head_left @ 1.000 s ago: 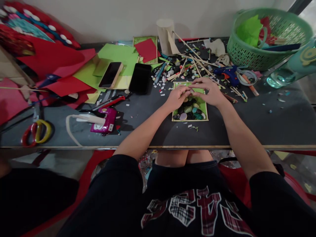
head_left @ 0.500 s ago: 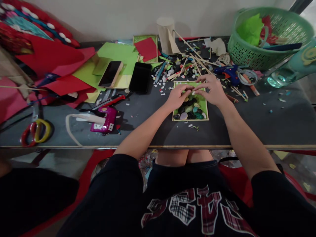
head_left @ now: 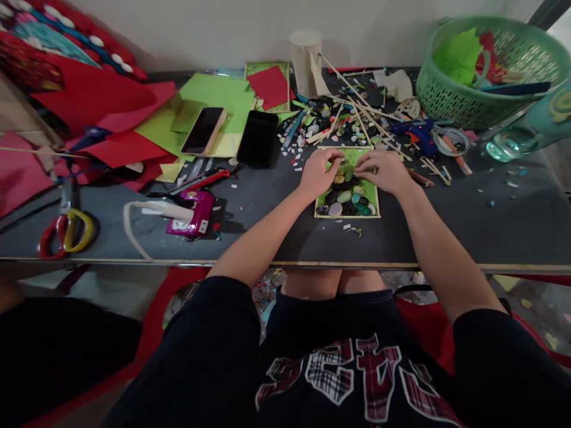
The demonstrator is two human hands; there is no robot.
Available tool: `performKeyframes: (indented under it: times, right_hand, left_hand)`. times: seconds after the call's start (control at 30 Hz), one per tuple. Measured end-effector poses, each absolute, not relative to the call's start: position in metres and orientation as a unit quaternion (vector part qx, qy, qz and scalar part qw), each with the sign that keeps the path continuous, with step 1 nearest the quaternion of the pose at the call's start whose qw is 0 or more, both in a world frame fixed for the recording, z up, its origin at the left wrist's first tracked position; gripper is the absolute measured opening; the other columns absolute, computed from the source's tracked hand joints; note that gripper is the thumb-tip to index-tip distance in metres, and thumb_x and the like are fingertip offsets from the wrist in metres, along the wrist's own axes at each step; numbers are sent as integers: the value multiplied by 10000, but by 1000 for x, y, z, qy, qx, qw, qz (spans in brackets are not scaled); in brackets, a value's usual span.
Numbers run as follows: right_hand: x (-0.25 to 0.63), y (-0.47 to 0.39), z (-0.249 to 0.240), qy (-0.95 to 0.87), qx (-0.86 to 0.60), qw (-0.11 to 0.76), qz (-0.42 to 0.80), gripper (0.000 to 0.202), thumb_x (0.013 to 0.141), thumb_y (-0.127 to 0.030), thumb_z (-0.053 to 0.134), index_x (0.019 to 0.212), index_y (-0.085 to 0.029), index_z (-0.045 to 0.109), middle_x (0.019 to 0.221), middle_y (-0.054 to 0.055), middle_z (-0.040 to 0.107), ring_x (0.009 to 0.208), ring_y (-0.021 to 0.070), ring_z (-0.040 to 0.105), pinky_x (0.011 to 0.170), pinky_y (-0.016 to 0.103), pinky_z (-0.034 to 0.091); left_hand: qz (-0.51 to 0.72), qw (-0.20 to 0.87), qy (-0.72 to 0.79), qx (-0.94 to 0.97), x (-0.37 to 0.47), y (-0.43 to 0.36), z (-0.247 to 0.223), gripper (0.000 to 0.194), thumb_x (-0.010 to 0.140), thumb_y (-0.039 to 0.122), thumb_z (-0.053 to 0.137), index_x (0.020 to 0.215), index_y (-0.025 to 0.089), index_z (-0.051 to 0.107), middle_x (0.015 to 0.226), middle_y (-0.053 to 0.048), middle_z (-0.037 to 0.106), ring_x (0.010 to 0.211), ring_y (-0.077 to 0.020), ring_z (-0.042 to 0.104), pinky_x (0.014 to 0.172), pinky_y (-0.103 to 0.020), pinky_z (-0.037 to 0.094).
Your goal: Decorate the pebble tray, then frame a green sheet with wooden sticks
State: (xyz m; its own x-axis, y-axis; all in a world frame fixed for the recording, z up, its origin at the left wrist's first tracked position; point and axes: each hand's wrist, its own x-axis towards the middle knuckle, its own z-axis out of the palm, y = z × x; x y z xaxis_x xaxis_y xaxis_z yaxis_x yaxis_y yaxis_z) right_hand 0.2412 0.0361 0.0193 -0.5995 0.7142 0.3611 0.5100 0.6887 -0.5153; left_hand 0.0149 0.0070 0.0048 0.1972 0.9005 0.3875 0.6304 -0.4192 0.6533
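A green panel framed with thin sticks (head_left: 379, 202) lies on the table in front of me. Smooth pebbles in black, green, teal, lilac and yellow cover its lower part; among them is a lilac pebble (head_left: 335, 209). My left hand (head_left: 320, 172) is over the panel's upper left, thumb and fingers drawn together; anything between the tips is too small to name. My right hand (head_left: 382, 169) rests at the upper right side, fingers curled down toward the pebbles, their tips close to the green surface. Whether they pinch a pebble is hidden.
Behind the panel lie loose pebbles and sticks (head_left: 361, 116). A blue glue gun (head_left: 417, 132), a green basket (head_left: 468, 98) and a bottle (head_left: 513, 139) stand right. Leftward are two phones (head_left: 257, 139), coloured paper (head_left: 129, 148), a purple power socket (head_left: 200, 214) and scissors (head_left: 78, 232).
My hands, whose fingertips met over the panel, have drawn slightly apart. The right hand has lowered and its fingers have curled in. The view has shifted a little.
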Motion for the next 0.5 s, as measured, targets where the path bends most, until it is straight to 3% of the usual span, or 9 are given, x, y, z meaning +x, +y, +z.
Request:
performKeyframes:
  times: [0.1, 0.23, 0.5]
  right_hand:
    - [246, 38, 21, -857, -361, 269, 249, 48, 790, -272, 801, 778, -297, 841, 887, 23, 800, 830, 232, 739, 804, 409, 586]
    - [251, 35, 27, -837, -386, 246, 299, 136, 792, -249, 788, 894, -300, 860, 944, 27, 819, 899, 253, 760, 837, 412, 593]
    - [246, 33, 30, -863, -397, 220, 222, 153, 844, -226, 722, 813, -298, 853, 858, 28, 812, 847, 245, 724, 839, 422, 548]
  left_hand:
    - [371, 179, 508, 756, 15, 7, 5, 221, 1025, 262, 492, 1105, 194, 686, 1120, -79, 755, 1075, -217, 675, 969, -354, 557]
    - [363, 182, 513, 756, 15, 8, 5, 215, 1019, 234, 492, 1105, 188, 684, 1116, -80, 750, 1062, -212, 679, 981, -358, 555]
    - [326, 188, 525, 764, 17, 7, 7, 195, 1011, 208, 512, 1102, 198, 684, 1136, -85, 738, 1143, -234, 663, 960, -354, 562]
